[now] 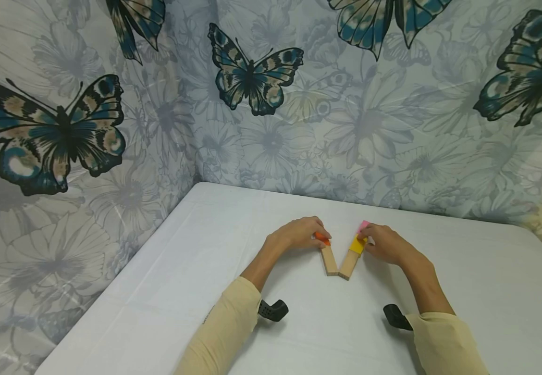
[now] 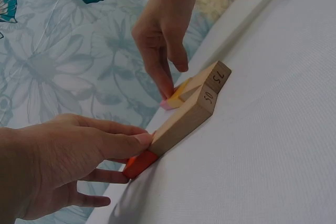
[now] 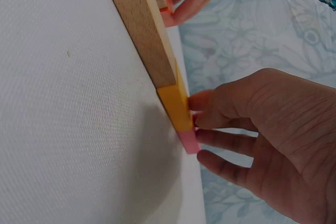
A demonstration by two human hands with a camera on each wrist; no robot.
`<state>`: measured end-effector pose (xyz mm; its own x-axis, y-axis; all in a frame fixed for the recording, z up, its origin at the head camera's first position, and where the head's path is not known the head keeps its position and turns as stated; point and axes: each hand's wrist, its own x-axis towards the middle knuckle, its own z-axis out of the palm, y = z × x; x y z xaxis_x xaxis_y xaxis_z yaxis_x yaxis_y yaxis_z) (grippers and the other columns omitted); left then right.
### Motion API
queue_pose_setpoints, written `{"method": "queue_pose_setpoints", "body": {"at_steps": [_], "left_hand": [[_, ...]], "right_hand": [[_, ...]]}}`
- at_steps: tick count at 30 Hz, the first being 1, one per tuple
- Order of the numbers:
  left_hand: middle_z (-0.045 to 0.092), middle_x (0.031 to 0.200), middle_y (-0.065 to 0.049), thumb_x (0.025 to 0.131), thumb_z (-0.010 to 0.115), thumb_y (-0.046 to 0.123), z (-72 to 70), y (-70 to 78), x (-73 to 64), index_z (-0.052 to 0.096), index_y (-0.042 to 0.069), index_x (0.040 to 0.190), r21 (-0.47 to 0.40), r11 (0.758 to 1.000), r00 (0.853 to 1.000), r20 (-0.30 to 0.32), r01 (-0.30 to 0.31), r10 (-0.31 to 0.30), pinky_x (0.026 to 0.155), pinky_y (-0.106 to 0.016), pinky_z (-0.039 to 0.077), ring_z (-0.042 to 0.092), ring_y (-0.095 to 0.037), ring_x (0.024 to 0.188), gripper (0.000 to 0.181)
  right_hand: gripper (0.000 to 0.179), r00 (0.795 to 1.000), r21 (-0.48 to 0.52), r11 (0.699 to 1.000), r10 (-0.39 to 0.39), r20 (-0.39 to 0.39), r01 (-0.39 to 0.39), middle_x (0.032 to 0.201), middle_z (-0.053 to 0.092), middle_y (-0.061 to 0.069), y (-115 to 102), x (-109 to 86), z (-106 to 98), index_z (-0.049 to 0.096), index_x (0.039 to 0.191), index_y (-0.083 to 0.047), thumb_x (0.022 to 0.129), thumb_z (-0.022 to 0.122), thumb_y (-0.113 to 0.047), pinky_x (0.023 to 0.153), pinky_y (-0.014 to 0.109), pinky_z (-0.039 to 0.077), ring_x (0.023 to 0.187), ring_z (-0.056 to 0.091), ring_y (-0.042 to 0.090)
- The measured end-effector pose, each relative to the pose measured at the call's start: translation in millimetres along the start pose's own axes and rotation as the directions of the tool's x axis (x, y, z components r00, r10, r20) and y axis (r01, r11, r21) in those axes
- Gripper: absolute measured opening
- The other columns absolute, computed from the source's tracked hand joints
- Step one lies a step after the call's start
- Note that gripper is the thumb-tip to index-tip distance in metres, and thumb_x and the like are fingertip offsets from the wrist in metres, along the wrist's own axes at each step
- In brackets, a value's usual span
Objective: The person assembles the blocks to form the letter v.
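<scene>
Two plain wooden blocks lie on the white table in a V, near ends together. My left hand [image 1: 300, 233] pinches the orange block [image 2: 140, 164] at the far end of the left wooden block [image 1: 329, 260], its thumb resting by the joint. A yellow block [image 3: 176, 104] and a pink block [image 3: 189, 142] continue the right wooden block [image 1: 348, 264] in line. My right hand [image 1: 385, 245] touches the yellow block with a fingertip; its thumb hangs apart in the left wrist view, and the other fingers are spread near the pink end. Dark numerals mark the wooden ends.
The white table [image 1: 168, 271] meets a floral cloth backdrop [image 1: 271, 146] with printed butterflies behind and to the left. A black device [image 1: 274, 310] sticks out at the left cuff, and another black device [image 1: 396, 316] at the right cuff.
</scene>
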<state>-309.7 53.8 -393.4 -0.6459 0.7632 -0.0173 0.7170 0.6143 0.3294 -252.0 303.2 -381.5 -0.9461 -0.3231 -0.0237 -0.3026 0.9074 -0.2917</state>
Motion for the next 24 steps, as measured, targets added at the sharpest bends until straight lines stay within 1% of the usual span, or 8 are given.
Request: {"method": "queue_pose_setpoints", "body": {"at_steps": [8,12,24], "left_hand": [[0.062,0.147,-0.004,0.103,0.067,0.027,-2.1,0.4,-2.3,0.073,0.020,0.135,-0.005,1.000,1.000,0.002,0.002,-0.002,0.119,-0.033,0.045,0.058,-0.019,0.136,0.033],[0.062,0.147,-0.004,0.104,0.067,0.026,-2.4,0.6,-3.0,0.073,0.020,0.134,-0.012,1.000,1.000,0.001,0.002,-0.002,0.118,-0.035,0.046,0.059,-0.020,0.136,0.032],[0.063,0.145,-0.004,0.103,0.068,0.026,-0.8,-0.8,-2.2,0.073,0.021,0.134,-0.004,1.000,1.000,0.000,0.000,0.000,0.117,-0.034,0.047,0.059,-0.019,0.134,0.032]], "right_hand": [[0.026,1.000,-0.005,1.000,-0.002,0.001,0.002,0.124,0.071,0.030,-0.8,0.3,-0.7,0.074,0.113,0.011,0.090,0.063,0.005,0.107,0.062,0.050,0.120,0.064,0.048],[0.028,1.000,-0.009,1.000,-0.004,0.002,0.004,0.125,0.070,0.031,-0.6,0.3,-1.1,0.074,0.113,0.011,0.089,0.063,0.006,0.107,0.062,0.050,0.121,0.064,0.049],[0.029,1.000,-0.014,1.000,0.005,0.010,-0.004,0.127,0.069,0.031,-0.7,0.6,-0.3,0.074,0.114,0.011,0.089,0.062,0.005,0.107,0.062,0.050,0.122,0.063,0.049]]}}
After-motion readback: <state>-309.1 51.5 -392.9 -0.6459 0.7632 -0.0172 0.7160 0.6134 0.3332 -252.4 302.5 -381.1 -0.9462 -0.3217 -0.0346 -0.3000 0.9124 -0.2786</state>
